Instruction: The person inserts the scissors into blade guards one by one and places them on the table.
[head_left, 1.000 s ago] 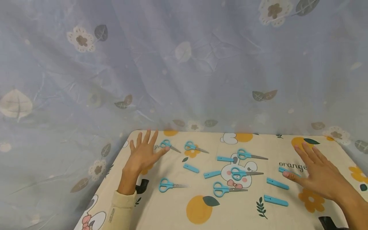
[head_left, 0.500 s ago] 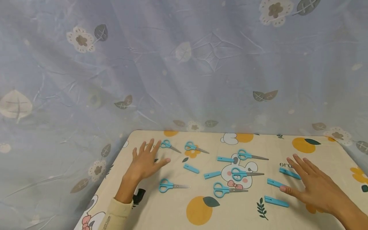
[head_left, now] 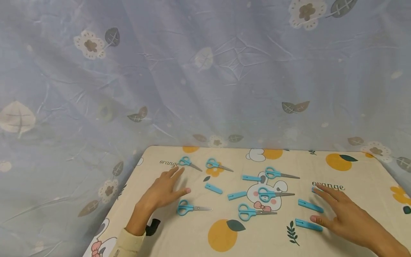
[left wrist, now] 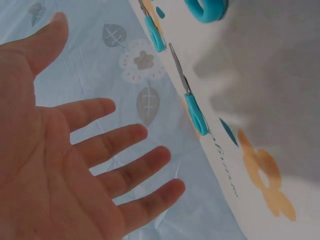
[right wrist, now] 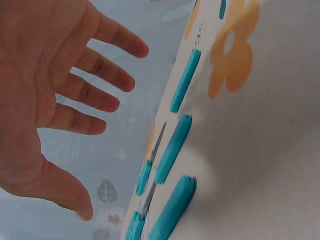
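My left hand (head_left: 160, 192) hovers over the left part of the table with fingers spread, holding nothing. In the left wrist view its palm (left wrist: 50, 170) is bare. Nearest to it are blue-handled scissors (head_left: 189, 207) and another pair of scissors (head_left: 187, 161) beyond the fingertips. My right hand (head_left: 350, 217) hovers at the right, fingers extended, above light-blue scissor covers (head_left: 310, 205). One blade cover (head_left: 308, 224) lies by its thumb; a farther one is mostly hidden behind its fingers. In the right wrist view, that palm (right wrist: 25, 95) holds nothing.
Several more scissors (head_left: 268, 194) and blue covers (head_left: 237, 195) lie scattered across the middle of the patterned tablecloth (head_left: 179, 242). A blue-grey flowered curtain (head_left: 192, 89) hangs behind the table's back edge.
Both hands have moved down in the head view, toward the table's near side. The fingers look less spread than before. The scissors and covers lie where they were.
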`<state>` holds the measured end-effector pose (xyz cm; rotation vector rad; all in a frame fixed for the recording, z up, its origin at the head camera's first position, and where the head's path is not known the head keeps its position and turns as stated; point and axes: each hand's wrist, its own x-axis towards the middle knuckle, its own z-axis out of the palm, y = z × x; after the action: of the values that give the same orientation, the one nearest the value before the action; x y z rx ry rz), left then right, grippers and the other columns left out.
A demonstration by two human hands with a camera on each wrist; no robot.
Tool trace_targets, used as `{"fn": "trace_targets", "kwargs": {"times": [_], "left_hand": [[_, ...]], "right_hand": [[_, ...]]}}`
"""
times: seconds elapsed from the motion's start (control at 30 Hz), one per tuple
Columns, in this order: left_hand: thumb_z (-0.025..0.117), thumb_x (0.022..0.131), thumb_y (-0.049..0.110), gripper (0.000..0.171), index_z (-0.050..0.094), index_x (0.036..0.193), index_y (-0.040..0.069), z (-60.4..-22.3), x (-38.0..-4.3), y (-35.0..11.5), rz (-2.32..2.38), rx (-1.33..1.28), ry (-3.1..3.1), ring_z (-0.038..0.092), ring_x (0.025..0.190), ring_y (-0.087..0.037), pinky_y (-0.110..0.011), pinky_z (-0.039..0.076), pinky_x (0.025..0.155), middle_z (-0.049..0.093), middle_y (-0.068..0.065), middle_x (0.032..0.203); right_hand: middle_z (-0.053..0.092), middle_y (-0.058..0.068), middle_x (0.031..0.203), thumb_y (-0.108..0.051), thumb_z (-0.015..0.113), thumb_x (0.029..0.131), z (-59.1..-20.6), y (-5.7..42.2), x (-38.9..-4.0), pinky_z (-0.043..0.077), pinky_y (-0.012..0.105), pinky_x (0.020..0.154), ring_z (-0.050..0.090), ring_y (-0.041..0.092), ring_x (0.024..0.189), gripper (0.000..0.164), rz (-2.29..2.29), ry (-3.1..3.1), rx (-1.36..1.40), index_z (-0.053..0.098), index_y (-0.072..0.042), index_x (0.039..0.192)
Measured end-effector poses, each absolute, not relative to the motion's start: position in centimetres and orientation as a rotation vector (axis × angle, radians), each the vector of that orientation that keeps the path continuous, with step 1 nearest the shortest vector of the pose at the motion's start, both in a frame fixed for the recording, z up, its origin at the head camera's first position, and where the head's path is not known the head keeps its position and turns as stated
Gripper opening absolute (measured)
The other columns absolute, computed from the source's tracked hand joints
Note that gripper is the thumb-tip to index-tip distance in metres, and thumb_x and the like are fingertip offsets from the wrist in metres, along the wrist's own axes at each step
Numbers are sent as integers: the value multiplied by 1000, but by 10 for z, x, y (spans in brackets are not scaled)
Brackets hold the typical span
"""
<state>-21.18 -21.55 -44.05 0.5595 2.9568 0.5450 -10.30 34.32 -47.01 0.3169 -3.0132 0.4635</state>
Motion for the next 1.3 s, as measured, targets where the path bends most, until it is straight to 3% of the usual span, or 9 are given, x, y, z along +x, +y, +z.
{"fn": "trace_targets", "kwargs": {"times": [0.3,0.53,0.73,0.83,0.9,1.0,1.1,1.3], "left_hand": [[75,99,53,81,48,162,12,-447,-208,-213,639,615,2864,45,152,-49,-69,43,118,47,-18,166],[79,97,47,75,53,159,13,-451,-209,-212,712,672,2788,46,152,-46,-65,43,120,49,-21,164],[82,95,44,72,59,154,9,-455,-213,-214,725,775,2745,61,137,-39,-58,52,111,61,-17,152],[83,95,43,70,61,151,7,-458,-214,-215,737,802,2725,67,123,-32,-51,57,102,67,-13,144],[83,94,43,68,63,149,7,-461,-216,-214,732,818,2714,68,118,-29,-48,58,99,69,-11,141],[84,94,43,65,67,144,5,-463,-217,-213,717,839,2709,69,113,-27,-43,58,95,71,-11,135],[87,92,41,61,70,138,5,-462,-217,-212,705,837,2709,68,109,-26,-39,57,91,73,-10,128],[91,88,34,55,74,130,3,-461,-213,-215,709,836,2688,67,102,-26,-34,56,85,73,-9,118]], "right_hand": [[60,20,147,-66,83,82,-476,329,-102,54,70,99,56,48,136,83,506,-3050,393,69,-10,142],[67,13,137,-65,85,82,-479,323,-105,57,65,99,64,43,128,71,493,-3076,462,75,-15,132],[68,15,137,-64,84,83,-480,324,-109,58,64,98,67,39,123,72,491,-3156,518,75,-14,134],[69,5,133,-66,82,84,-482,326,-110,61,54,95,68,28,117,69,460,-3189,555,75,-18,133],[67,-4,127,-69,79,84,-484,328,-110,62,42,90,66,16,109,68,435,-3216,565,75,-21,133],[63,-13,118,-71,79,84,-487,330,-110,58,28,80,58,-1,97,67,438,-3267,541,76,-24,132],[60,-14,109,-68,80,84,-489,329,-111,54,25,76,52,-6,90,65,499,-3309,518,76,-22,131],[61,-13,109,-58,87,83,-492,325,-116,57,30,79,55,-2,89,57,661,-3375,435,76,-24,128]]}}
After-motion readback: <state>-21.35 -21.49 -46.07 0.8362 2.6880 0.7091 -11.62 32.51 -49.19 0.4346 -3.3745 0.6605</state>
